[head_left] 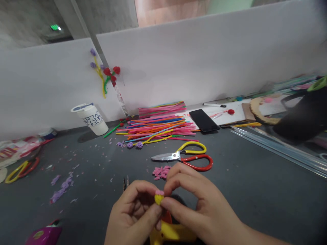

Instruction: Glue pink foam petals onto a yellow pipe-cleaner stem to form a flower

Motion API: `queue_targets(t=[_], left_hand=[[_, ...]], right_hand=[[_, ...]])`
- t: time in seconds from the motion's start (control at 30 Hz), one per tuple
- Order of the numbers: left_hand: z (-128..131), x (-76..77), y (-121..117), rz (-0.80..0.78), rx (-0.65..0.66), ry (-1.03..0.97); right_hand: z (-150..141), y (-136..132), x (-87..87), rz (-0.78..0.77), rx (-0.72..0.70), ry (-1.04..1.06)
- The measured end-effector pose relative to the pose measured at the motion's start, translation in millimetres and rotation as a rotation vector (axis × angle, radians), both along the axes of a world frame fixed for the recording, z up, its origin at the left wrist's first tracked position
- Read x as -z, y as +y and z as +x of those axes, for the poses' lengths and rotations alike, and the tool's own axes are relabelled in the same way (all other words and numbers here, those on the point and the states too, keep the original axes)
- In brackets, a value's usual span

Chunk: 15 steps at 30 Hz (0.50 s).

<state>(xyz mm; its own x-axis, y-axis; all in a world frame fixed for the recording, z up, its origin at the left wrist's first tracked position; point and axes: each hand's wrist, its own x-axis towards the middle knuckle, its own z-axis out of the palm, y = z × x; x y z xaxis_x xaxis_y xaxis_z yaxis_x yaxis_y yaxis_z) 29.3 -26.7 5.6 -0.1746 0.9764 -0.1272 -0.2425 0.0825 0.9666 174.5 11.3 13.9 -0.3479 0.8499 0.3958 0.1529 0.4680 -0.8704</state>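
Note:
Between the fingertips of my left hand (pixel 138 211) and my right hand (pixel 194 194) is a small yellow and pink fuzzy flower piece (pixel 158 198). My left thumb and forefinger pinch it from the left. From the right, my right thumb and forefinger close on its edge. Just beyond my right fingers lie several short pink fuzzy pieces (pixel 160 172). Metal tweezer tips (pixel 126 182) stick out behind my left hand. Below both hands is a yellow tool with an orange part (pixel 170 233), mostly hidden, so its kind is unclear.
Scissors (pixel 176 156) with yellow and red handles lie ahead, before a pile of coloured pipe cleaners (pixel 158 127). A phone (pixel 203 120) and clear sticks (pixel 281 148) are to the right. Leftward are a white cup (pixel 93 119), purple scraps (pixel 62 189) and more scissors (pixel 22 170).

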Motion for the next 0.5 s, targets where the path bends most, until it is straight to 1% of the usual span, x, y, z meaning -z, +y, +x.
queue_targets(t=[0.07,0.2,0.33,0.5], left_hand=[[-0.8,-1.0,1.4,-0.044,0.027,-0.057],[-0.2,-3.0,2.6,-0.073,0.035,-0.125],[-1.1,-1.9,2.3,-0.037,0.043,-0.11],[-3.9,0.4,4.4,-0.078,0.056,-0.119]], right_hand=[[0.0,-0.4,-0.6,0.001,-0.003,-0.004],[-0.1,-0.9,-1.4,0.003,0.007,-0.015],[-0.7,-0.2,-0.1,0.002,0.0,-0.024],[-1.0,0.9,2.5,-0.029,-0.011,-0.004]])
